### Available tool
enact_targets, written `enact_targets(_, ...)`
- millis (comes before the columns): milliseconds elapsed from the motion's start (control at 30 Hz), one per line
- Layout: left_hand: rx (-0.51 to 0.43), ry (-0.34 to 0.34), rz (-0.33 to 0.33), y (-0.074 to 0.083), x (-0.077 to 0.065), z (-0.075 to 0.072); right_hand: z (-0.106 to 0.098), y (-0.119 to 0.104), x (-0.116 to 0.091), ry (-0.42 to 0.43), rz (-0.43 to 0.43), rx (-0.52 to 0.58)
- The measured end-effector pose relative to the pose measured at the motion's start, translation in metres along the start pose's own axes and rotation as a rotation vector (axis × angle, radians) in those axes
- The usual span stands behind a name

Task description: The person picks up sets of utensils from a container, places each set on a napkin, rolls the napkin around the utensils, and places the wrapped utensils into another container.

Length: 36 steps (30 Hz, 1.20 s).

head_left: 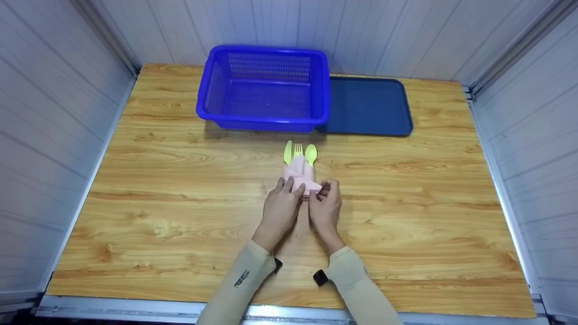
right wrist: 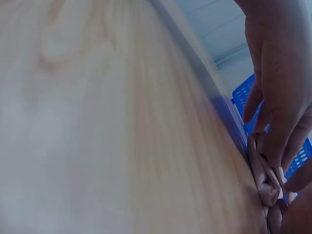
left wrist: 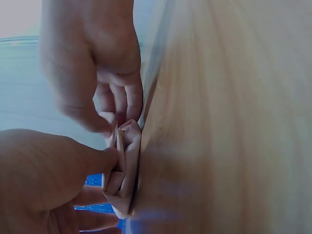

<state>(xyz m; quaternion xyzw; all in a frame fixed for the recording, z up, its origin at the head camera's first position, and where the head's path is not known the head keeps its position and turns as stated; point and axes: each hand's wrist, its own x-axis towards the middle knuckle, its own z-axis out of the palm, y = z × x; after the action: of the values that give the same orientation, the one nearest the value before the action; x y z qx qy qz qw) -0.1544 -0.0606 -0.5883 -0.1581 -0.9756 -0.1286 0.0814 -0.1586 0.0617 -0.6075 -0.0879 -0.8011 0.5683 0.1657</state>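
Note:
A folded pink paper napkin (head_left: 298,170) lies on the wooden table in front of me. Sticking out of its far end, side by side, are a yellow-green knife (head_left: 288,152), fork (head_left: 298,150) and spoon (head_left: 311,154); their handles are hidden inside. My left hand (head_left: 279,208) presses the napkin's left and near part with extended fingers and thumb. My right hand (head_left: 326,208) pinches a flap at the napkin's near right corner between thumb and fingers. Layered folds of the napkin (left wrist: 127,146) show edge-on in the left wrist view, between both hands.
A blue plastic basket (head_left: 266,121) stands beyond the cutlery at the back of the table (head_left: 158,189). To its right lies a dark blue tray (head_left: 368,106), its left edge partly covered by the basket. White panel walls (head_left: 533,113) enclose the table at the back and sides.

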Motion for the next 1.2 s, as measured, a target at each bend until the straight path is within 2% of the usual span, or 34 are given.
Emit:
enact_targets(100, -0.007, 0.003, 0.000, 0.000, 0.001, 0.000, -0.003, 0.003, 0.003, -0.002, -0.050, -0.081)
enact_targets(300, -0.032, 0.016, -0.006, 0.001, 0.000, 0.002, -0.008, 0.002, 0.005, -0.075, -0.182, -0.419)
enact_targets(400, -0.052, 0.035, -0.013, 0.002, 0.001, 0.003, -0.010, -0.005, 0.006, -0.136, -0.205, -0.520)
enact_targets(500, -0.081, 0.048, -0.021, 0.002, 0.003, 0.004, -0.011, -0.014, 0.008, -0.195, -0.196, -0.570)
enact_targets(600, -0.120, 0.028, -0.044, 0.002, 0.005, 0.003, -0.010, -0.021, 0.009, -0.216, -0.150, -0.587)
enact_targets(767, -0.201, -0.026, -0.131, 0.003, 0.010, 0.000, -0.007, -0.023, 0.011, -0.184, -0.043, -0.544)
enact_targets(900, -0.227, -0.011, -0.179, 0.003, 0.012, 0.001, -0.005, -0.019, 0.014, -0.174, 0.016, -0.480)
enact_targets(1200, -0.262, 0.053, -0.152, 0.000, 0.012, 0.003, -0.007, -0.022, 0.025, -0.272, 0.159, -0.408)
